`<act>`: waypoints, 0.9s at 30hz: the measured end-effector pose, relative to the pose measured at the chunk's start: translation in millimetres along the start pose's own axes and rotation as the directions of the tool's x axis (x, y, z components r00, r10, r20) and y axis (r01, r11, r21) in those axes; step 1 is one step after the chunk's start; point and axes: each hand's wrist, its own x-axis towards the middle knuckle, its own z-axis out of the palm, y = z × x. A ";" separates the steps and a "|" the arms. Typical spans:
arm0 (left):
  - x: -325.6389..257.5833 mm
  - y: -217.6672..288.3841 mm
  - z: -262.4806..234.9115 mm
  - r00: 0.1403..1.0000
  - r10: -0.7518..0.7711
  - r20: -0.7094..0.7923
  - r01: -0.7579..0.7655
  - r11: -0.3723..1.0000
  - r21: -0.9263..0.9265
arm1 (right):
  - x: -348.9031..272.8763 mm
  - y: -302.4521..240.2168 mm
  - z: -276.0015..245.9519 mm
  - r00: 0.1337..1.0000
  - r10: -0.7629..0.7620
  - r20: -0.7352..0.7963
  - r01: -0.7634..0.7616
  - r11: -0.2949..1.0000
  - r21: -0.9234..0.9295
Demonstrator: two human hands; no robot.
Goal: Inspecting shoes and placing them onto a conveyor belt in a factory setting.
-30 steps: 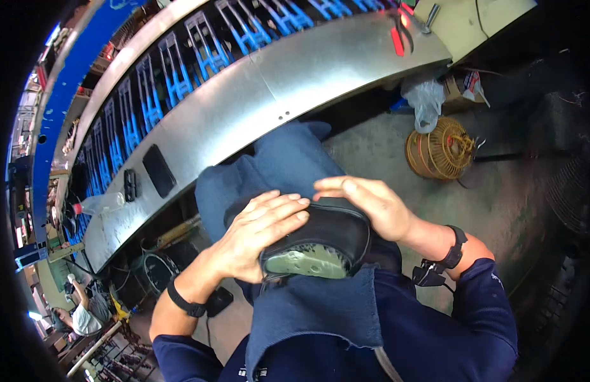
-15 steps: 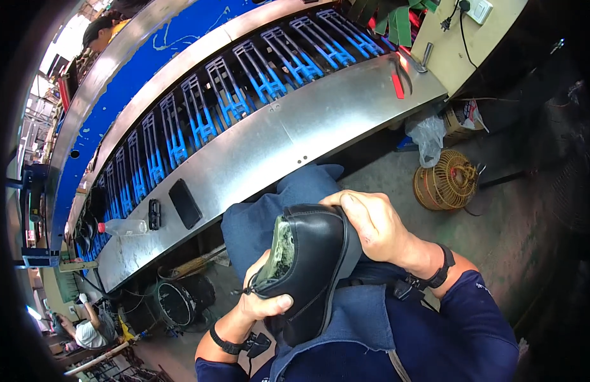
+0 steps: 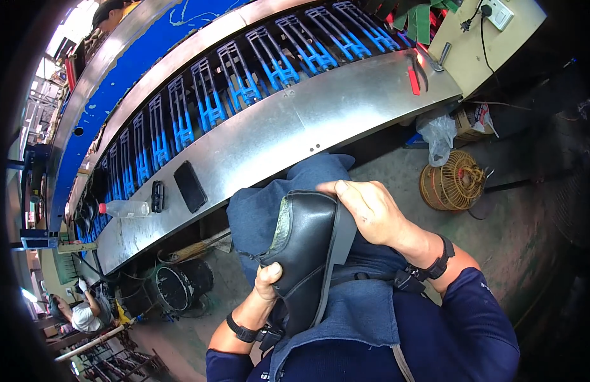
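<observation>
I hold a black leather shoe upper (image 3: 307, 245) on edge over my lap, which is covered by a blue denim apron (image 3: 365, 305). My left hand (image 3: 267, 281) grips its lower end from below, thumb on the black surface. My right hand (image 3: 371, 213) clasps the top and right side, fingers curled over the upper edge. A pale greenish lining edge (image 3: 282, 223) shows along the left side of the shoe upper.
A curved steel bench (image 3: 295, 127) runs ahead with a black phone (image 3: 190, 186), a small black device (image 3: 157, 196) and a plastic bottle (image 3: 126, 208). Blue racks (image 3: 244, 70) ride the conveyor behind. A round wicker basket (image 3: 453, 180) and plastic bag (image 3: 438, 134) sit on the floor at right. Another person (image 3: 85, 312) works at far lower left.
The shoe upper has turned from lying flat under both palms to standing on edge. My left hand slid down to its lower end; my right hand stayed on top.
</observation>
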 end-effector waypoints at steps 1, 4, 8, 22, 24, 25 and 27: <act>0.9 -0.9 0.9 0.999 0.041 -0.003 -0.041 0.998 -0.040 | 0.2 0.5 1.8 0.999 0.025 -0.040 -0.023 0.999 0.040; 2.5 4.1 8.8 1.000 0.007 -0.019 -0.008 0.999 -0.047 | 0.6 -1.1 2.4 0.964 0.265 -0.021 -0.247 0.922 0.299; -0.2 33.9 23.1 0.985 0.173 0.026 -0.174 0.954 0.245 | 3.2 -4.6 -1.5 0.863 0.499 0.082 -0.457 0.702 0.546; 100.6 114.2 9.5 0.956 0.201 0.212 -0.292 0.660 0.692 | 37.7 71.3 18.8 0.854 0.514 0.081 -0.434 0.618 0.655; 136.1 122.5 -12.9 0.995 -0.033 -0.096 0.070 0.910 0.409 | 64.8 121.3 31.4 0.770 0.577 0.274 -0.612 0.543 0.575; 157.3 125.9 -24.7 0.976 0.010 -0.220 0.052 0.960 0.275 | 74.2 149.9 26.3 0.711 0.539 0.452 -0.679 0.361 0.639; 195.6 158.0 -61.5 0.944 0.096 -0.315 0.012 0.946 0.325 | 108.5 225.9 21.1 0.775 0.517 0.363 -0.617 0.497 0.610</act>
